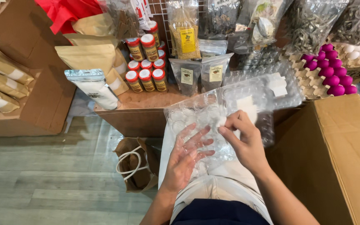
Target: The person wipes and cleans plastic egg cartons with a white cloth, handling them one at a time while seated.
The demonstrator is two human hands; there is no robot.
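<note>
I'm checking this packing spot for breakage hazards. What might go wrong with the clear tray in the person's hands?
1. The clear plastic egg tray is thin and held over the lap, with only the left hand flat beneath and the right hand pinching near its middle; it may flex or slip.
2. The far end of the tray reaches toward the pink eggs in open cartons; a swing might knock them.
3. The paper bag stands open by the person's legs, easy to kick.
</note>
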